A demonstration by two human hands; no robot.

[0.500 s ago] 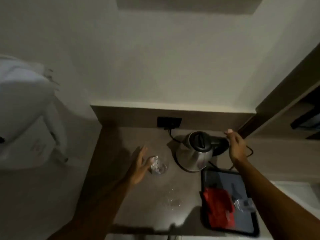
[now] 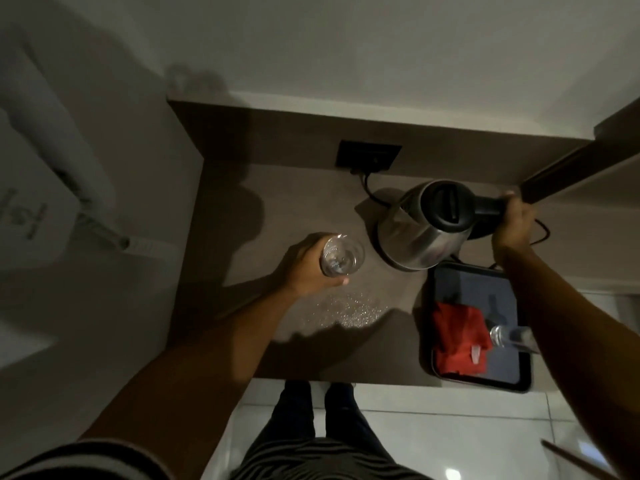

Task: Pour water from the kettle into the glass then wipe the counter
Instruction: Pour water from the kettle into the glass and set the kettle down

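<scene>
A steel kettle (image 2: pixel 420 233) with a black lid stands on its base at the back right of the brown counter (image 2: pixel 242 209). My right hand (image 2: pixel 514 223) is closed around its black handle. A clear glass (image 2: pixel 341 255) stands upright on the counter to the left of the kettle, and my left hand (image 2: pixel 304 268) grips it from the left side. Water droplets (image 2: pixel 349 310) glisten on the counter just in front of the glass. A red cloth (image 2: pixel 457 337) lies crumpled on a dark tray (image 2: pixel 481 382) at the front right.
A second glass (image 2: pixel 512 337) lies on the tray beside the red cloth. A black wall socket (image 2: pixel 369 156) with the kettle's cord sits on the back panel. A dark wooden shelf edge (image 2: pixel 571 168) juts in at the right. White floor tiles and my legs show below the counter's front edge.
My left hand has closed around the glass, which it was only reaching for. My right hand has taken hold of the kettle handle. The camera has tilted down and come closer.
</scene>
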